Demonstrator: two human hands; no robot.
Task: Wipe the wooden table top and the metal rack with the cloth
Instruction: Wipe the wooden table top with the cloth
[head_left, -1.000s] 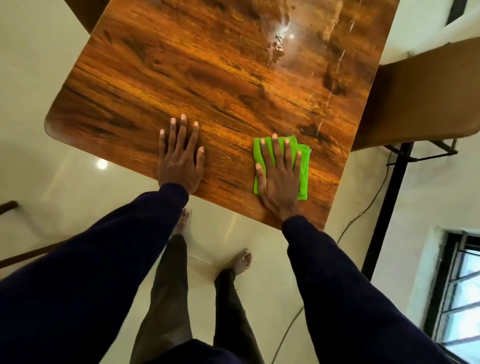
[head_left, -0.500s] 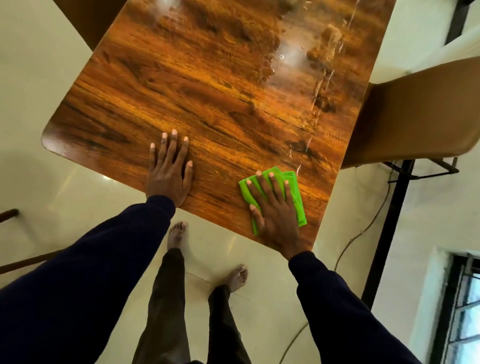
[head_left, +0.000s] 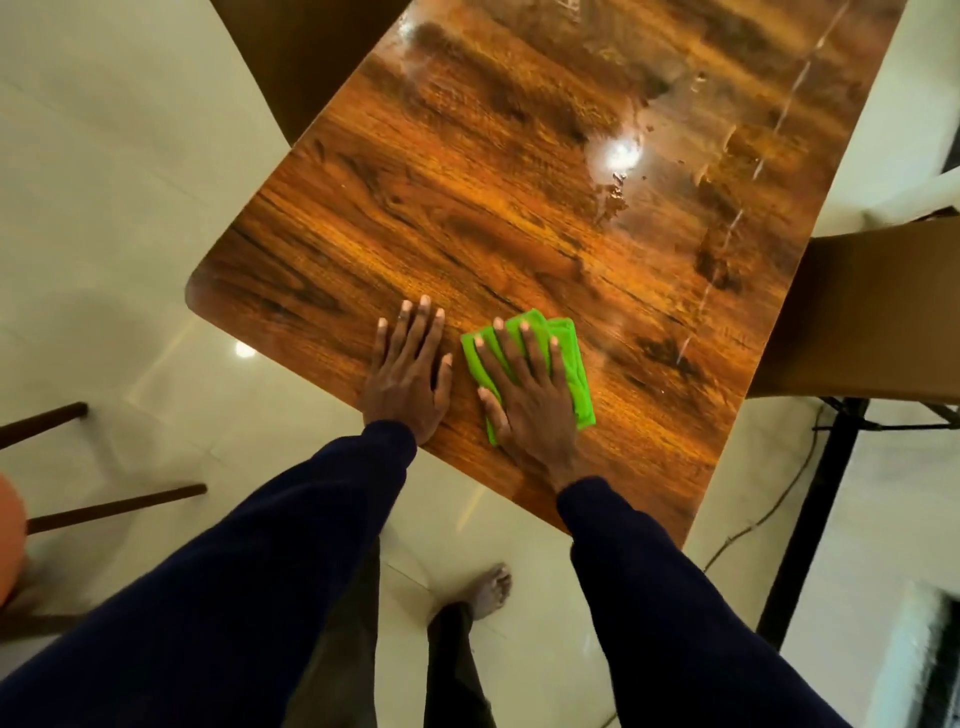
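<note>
You're on the table-top step: your right hand (head_left: 530, 395) lies flat, fingers straight, pressing the folded green cloth (head_left: 574, 364) onto the wooden table top (head_left: 467, 208) close to its near edge, while your left hand (head_left: 408, 379) rests flat and empty on bare wood just beside the cloth, near it but not touching. Wet streaks and droplets (head_left: 727, 208) show toward the far right of the top, so the next move, as I judge it, calls for pushing the cloth out into that patch with even pressure. I can't pick out the metal rack here, so count it as not yet done.
</note>
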